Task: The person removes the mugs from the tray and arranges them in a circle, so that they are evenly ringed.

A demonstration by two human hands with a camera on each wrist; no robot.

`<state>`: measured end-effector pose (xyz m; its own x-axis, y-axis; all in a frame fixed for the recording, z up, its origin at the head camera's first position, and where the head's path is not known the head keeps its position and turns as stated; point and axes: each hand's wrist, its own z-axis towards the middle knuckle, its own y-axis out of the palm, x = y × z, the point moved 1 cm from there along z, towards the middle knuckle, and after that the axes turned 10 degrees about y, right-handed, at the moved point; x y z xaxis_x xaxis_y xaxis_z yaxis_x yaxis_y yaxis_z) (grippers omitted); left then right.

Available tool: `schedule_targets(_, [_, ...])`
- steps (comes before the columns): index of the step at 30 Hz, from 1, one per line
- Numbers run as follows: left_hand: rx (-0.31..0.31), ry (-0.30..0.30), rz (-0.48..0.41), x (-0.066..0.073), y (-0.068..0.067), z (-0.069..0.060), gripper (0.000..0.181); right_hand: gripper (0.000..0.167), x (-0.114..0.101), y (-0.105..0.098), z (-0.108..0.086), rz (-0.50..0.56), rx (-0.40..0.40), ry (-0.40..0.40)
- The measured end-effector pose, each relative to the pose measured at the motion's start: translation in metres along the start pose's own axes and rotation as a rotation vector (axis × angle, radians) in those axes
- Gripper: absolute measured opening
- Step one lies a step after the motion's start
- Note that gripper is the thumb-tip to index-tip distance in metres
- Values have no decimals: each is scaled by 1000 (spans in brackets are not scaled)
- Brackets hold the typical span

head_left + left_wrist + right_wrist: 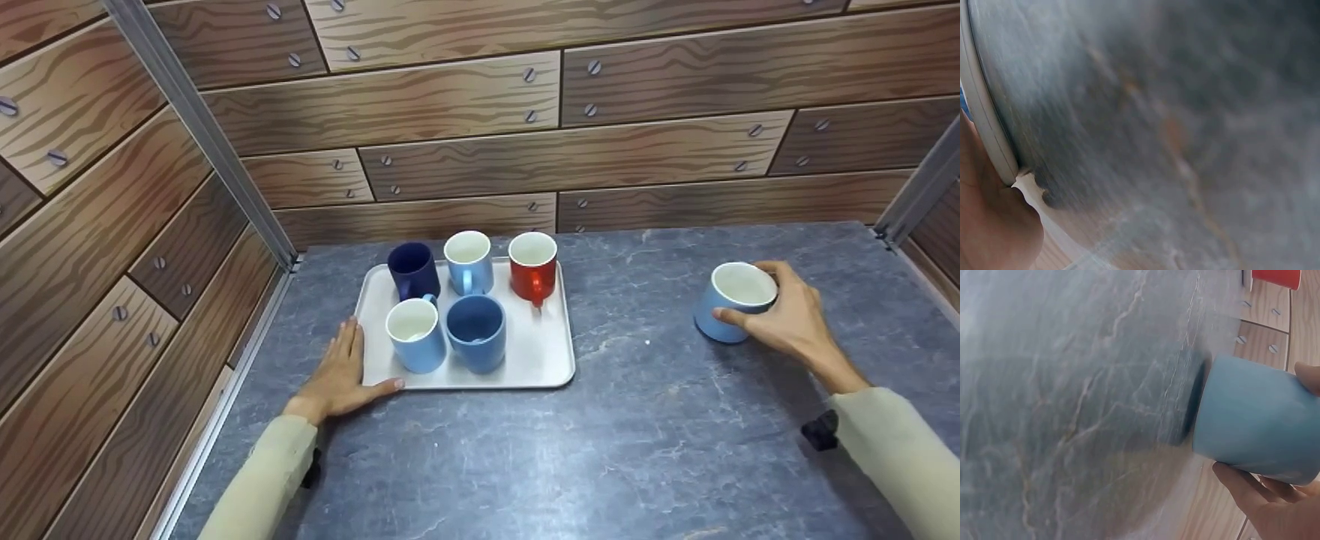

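Observation:
My right hand (795, 319) grips a light blue mug (716, 315) with a white inside, thumb on the near side and fingers round the far side. In the right wrist view the same mug (1258, 419) shows its smooth wall; whether its base touches the table I cannot tell. At the left of a white tray (536, 360), my left hand (337, 382) lies against the rim with fingers extended and thumb along the front edge. The tray bears a dark navy mug (420, 277), two light blue mugs (470, 274) (420, 349), a medium-blue mug (480, 345) and a red mug (529, 281).
The grey marbled table (600, 450) meets a wood-patterned back wall (465, 127). Another such wall (112, 322) stands on the left, with a metal post (202, 127) at the corner. Table surface lies between the tray and the right hand.

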<state>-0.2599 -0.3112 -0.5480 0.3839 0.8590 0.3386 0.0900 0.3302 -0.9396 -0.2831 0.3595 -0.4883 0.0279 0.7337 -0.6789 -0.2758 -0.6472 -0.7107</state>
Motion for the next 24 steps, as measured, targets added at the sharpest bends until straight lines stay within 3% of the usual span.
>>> schedule_targets(15, [-28,-19,11,3,-3,0,136,97,4,2,-2,-2,-16,7])
schedule_targets(24, [-60,-36,22,5,-7,0,134,108,-3,-1,-1,-28,-80,12])
